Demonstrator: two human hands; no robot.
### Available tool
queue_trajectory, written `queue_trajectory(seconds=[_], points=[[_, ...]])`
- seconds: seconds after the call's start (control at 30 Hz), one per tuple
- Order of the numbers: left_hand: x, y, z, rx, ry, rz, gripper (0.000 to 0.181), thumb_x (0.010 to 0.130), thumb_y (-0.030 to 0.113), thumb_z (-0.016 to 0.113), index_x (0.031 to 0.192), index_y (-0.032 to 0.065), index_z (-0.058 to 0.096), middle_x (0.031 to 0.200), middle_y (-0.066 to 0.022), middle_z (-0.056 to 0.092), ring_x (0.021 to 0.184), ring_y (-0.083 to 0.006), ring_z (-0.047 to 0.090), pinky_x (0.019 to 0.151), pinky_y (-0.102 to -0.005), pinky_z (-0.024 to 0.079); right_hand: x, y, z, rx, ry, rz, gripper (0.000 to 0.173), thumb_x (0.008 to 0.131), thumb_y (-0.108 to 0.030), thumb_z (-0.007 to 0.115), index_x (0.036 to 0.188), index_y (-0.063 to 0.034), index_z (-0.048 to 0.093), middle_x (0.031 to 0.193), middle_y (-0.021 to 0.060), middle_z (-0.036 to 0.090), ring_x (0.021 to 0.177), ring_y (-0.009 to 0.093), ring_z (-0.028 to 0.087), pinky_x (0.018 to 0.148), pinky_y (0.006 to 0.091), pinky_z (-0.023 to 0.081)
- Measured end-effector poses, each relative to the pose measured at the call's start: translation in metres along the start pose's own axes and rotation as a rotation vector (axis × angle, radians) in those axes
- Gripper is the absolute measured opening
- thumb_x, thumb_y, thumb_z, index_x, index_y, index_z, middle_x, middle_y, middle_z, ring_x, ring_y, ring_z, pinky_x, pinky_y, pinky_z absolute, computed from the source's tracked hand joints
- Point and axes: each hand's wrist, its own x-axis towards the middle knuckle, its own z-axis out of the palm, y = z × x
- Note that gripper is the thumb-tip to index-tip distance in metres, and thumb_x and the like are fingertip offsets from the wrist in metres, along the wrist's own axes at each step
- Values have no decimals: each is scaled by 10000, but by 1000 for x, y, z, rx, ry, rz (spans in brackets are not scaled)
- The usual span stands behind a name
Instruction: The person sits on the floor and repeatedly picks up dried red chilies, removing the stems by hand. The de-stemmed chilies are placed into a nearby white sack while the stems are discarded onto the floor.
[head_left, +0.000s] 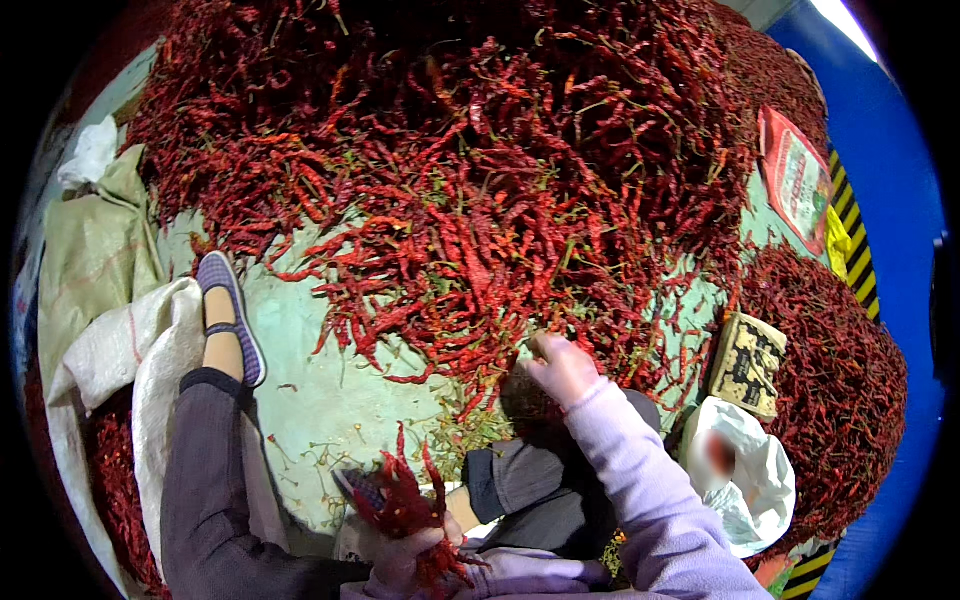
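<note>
My left hand (411, 546), low in the picture, grips a bunch of dried red chili peppers (409, 499), their tips spreading up and down out of the fist. The right hand (564, 367), in a lilac sleeve, is at the near edge of a large heap of red chilies (480, 225). Its fingers are bent in towards the thumb; whether a pepper or stem is between them cannot be made out. Loose green-brown stems (465, 431) lie on the pale green floor (300, 360), between my two hands and to the left.
My legs and checked shoes (232, 319) flank the work. Woven sacks (97, 262) stand at left, one holding chilies. To the right are a patterned box (748, 365), a white plastic bag (772, 480), another chili pile (840, 405) and a printed red-white bag (796, 180).
</note>
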Motion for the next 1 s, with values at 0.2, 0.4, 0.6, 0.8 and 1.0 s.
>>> queue_trajectory(seconds=[0.2,0.4,0.6,0.8,1.0], points=[[-2,-1,3,-41,112,90,232,661,180,601,782,0,518,715,-75,540,644,-148,516,597,-261,416,31,20,32,-36,47,-29,272,747,-260,554,879,-22,537,893,159,556,846,301,535,724,370,424],[-12,-2,9,19,199,120,235,676,145,607,839,-10,537,784,-86,567,709,-176,548,642,-303,457,-40,25,1,665,331,172,174,748,-153,562,852,-19,600,772,100,575,751,198,552,686,276,422],[-10,-4,18,-97,302,239,361,658,96,546,973,-73,493,851,-143,567,730,-220,570,664,-340,491,-92,-21,17,1060,343,92,162,761,-93,574,895,-3,587,777,51,573,673,115,526,640,231,418],[-4,-18,12,64,183,320,265,733,-36,487,996,-17,509,932,-101,571,794,-169,551,721,-293,452,-134,-76,39,1302,-56,52,188,809,-155,539,880,17,565,750,14,561,624,65,491,594,192,404],[-14,-24,18,197,135,302,259,764,22,522,1023,14,504,929,-64,557,839,-154,537,750,-294,442,-144,-100,34,488,277,-631,68,733,-75,555,788,-34,557,741,98,545,690,190,530,639,270,427]])
